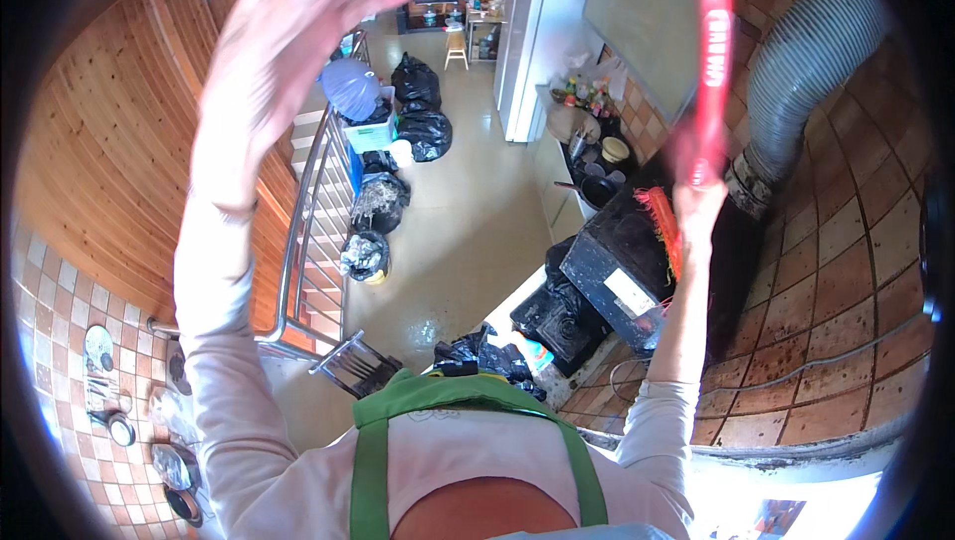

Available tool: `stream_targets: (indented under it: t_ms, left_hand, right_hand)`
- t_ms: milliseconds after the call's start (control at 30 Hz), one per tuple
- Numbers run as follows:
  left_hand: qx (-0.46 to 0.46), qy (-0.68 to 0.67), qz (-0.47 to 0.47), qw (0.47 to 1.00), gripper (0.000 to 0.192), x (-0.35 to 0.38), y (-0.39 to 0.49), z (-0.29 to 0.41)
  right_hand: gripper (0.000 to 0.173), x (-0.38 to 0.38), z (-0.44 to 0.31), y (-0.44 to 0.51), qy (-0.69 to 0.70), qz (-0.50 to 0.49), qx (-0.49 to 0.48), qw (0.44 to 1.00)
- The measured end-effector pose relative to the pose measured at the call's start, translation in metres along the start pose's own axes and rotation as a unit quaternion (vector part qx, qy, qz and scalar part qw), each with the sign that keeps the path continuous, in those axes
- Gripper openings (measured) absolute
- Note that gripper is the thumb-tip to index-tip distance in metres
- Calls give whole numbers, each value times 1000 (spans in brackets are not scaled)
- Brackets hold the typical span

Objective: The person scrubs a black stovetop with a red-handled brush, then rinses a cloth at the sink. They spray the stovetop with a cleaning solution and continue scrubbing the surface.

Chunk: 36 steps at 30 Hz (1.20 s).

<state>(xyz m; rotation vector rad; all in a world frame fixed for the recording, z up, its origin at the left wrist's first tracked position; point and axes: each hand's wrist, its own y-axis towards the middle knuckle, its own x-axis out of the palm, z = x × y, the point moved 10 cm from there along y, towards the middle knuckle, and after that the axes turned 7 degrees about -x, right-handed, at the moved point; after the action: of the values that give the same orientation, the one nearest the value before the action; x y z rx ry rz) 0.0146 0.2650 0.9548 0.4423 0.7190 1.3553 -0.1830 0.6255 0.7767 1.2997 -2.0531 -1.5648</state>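
My left hand (pixel 272 55) is raised at the upper left, blurred, with its fingers apart and no object visible in it. Its uppermost fingers run out at the picture's top edge. My right hand (pixel 697 201) is raised at the right and grips a long red tool handle (pixel 716 40) with white lettering. The handle points upward, and its far end is out of view. Close to my right forearm, a frayed orange-red cloth (pixel 658 223) lies on a grimy black metal box (pixel 623 264) with a white label. Behind that hand, a grey corrugated duct (pixel 813 48) runs along the tiled wall.
A metal stair railing (pixel 298 234) stands at the left, beside several black rubbish bags (pixel 421 133). A dark wooden stool (pixel 358 368) is near my body. The counter at the right holds a black pan (pixel 597 189) and bottles; a white refrigerator (pixel 537 48) stands beyond it.
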Motion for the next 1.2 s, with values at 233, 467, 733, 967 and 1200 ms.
stream_targets:
  t_ms: [233,467,733,967,1200]
  left_hand:
    - [28,-232,134,963,58,3,15,-17]
    - [36,-297,58,952,39,-54,-11,-5]
    - [51,-253,124,958,36,-69,-33,7]
    - [-10,-278,249,928,44,-60,-62,-64]
    - [-42,-392,-37,918,39,-33,-66,-1]
  right_hand:
    - [3,85,-46,-69,-67,-133,-24,989]
    - [24,111,-81,-114,-50,-236,7,971]
    - [24,92,-85,-129,-25,-244,-20,969]
    - [26,67,-61,-143,-100,-246,-51,963]
    - [21,138,-104,-131,30,-267,-45,962]
